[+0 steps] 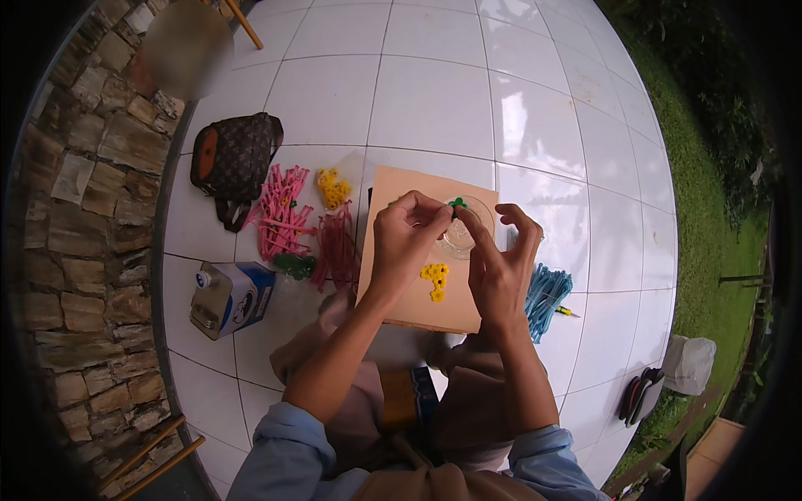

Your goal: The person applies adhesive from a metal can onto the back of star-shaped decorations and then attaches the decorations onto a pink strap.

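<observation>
Fingers (444, 216): seemingly on green bead (457, 202) | board (405, 296) edge near | open tile (430, 104) beyond

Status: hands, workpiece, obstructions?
Left hand and right hand meet fingertip-close at green flower-shaped piece; which grips it, unclear. Clear dish and yellow flower pieces close by on tan board; neither appears to block.

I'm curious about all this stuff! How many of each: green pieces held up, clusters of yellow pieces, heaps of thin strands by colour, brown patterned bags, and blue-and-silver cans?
Held green piece: 1
Yellow clusters, on board and floor: 2
Pink heap: 1
Dark red heap: 1
Blue heap: 1
Brown patterned bag: 1
Blue-and-silver can: 1
Total: 8
</observation>
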Demonstrator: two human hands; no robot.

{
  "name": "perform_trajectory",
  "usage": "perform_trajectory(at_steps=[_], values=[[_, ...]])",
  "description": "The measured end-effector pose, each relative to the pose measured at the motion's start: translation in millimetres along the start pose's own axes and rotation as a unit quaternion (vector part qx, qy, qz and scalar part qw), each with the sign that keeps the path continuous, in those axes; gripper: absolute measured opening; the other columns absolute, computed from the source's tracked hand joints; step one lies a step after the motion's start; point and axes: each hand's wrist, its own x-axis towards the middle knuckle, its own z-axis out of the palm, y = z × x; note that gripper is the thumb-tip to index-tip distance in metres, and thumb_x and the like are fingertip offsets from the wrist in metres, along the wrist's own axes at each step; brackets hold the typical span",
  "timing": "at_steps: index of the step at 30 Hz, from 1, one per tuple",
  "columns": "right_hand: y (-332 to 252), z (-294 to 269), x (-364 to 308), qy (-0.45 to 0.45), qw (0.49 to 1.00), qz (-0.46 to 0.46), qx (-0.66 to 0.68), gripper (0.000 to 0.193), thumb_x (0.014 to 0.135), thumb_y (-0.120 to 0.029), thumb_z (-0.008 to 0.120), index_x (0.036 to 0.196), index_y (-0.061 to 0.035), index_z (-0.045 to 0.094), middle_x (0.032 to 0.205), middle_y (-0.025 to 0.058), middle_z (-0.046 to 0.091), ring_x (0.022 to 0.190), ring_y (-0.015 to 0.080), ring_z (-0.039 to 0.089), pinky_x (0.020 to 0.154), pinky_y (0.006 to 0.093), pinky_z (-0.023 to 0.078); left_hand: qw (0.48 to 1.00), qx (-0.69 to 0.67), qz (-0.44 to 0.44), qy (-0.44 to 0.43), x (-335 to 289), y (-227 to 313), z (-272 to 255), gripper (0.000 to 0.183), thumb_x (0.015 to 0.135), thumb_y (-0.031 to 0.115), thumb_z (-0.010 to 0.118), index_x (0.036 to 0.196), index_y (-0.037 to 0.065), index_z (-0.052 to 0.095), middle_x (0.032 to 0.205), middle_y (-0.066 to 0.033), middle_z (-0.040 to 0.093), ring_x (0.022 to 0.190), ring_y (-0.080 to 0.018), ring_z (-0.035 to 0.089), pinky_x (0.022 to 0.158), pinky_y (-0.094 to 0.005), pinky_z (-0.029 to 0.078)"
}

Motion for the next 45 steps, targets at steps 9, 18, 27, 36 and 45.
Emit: perform_trajectory(at_steps=[9,18,27,36,45], values=[[3.4,-0.3,-1.3,0.029,0.996,0.050,0.066,0.059,0.057,0.014,0.051,0.106,-0.0158,0.061,0.104,0.0128,0.043,0.090,0.0255,0.045,0.078,0.0343,0.042,1.000,-0.016,-0.005,-0.002,0.0,0.2,-0.9,0.010,0.079,0.006,0.063,0.077,-0.002,0.058,0.068,-0.0042,0.061,0.063,-0.0065,0.057,0.059,-0.0197,0.046],[18.5,-1.3,0.1,0.123,0.981,0.111,0.099,0.039,0.073,0.012,0.050,0.105,-0.0076,0.058,0.101,0.0134,0.042,0.093,0.0246,0.046,0.078,0.0354,0.043,0.876,0.479,0.005,-0.063,19.6,-30.9,-52.3,0.010,0.076,0.010,0.062,0.081,0.002,0.060,0.070,-0.0076,0.063,0.065,-0.0189,0.061,0.065,-0.0287,0.047],[26.2,11.2,2.9,0.040,0.983,0.141,0.110,0.030,0.079,0.004,0.050,0.105,-0.0102,0.056,0.104,0.0126,0.042,0.091,0.0250,0.050,0.078,0.0362,0.045,0.829,0.547,0.092,-0.069,42.2,-93.3,-63.0,0.008,0.074,0.009,0.063,0.076,0.003,0.060,0.073,-0.0109,0.063,0.068,-0.0272,0.061,0.060,-0.0339,0.048],[42.2,25.1,-5.5,-0.034,0.984,0.143,0.103,0.031,0.077,0.005,0.052,0.105,-0.0088,0.054,0.102,0.0134,0.044,0.084,0.0261,0.053,0.072,0.0357,0.047,0.819,0.557,0.141,-0.004,48.3,-103.5,-62.0,0.011,0.073,0.008,0.065,0.078,0.002,0.057,0.077,-0.0115,0.061,0.072,-0.0274,0.061,0.062,-0.0360,0.049],[70.0,29.8,-39.6,-0.297,0.944,0.145,0.010,0.023,0.081,-0.011,0.056,0.103,-0.0063,0.051,0.091,0.0151,0.055,0.083,0.0304,0.057,0.076,0.0387,0.046,0.808,0.526,0.076,-0.254,9.6,-94.3,-29.2,0.022,0.069,0.011,0.069,0.085,0.004,0.056,0.082,-0.0085,0.057,0.079,-0.0224,0.059,0.070,-0.0343,0.048]])
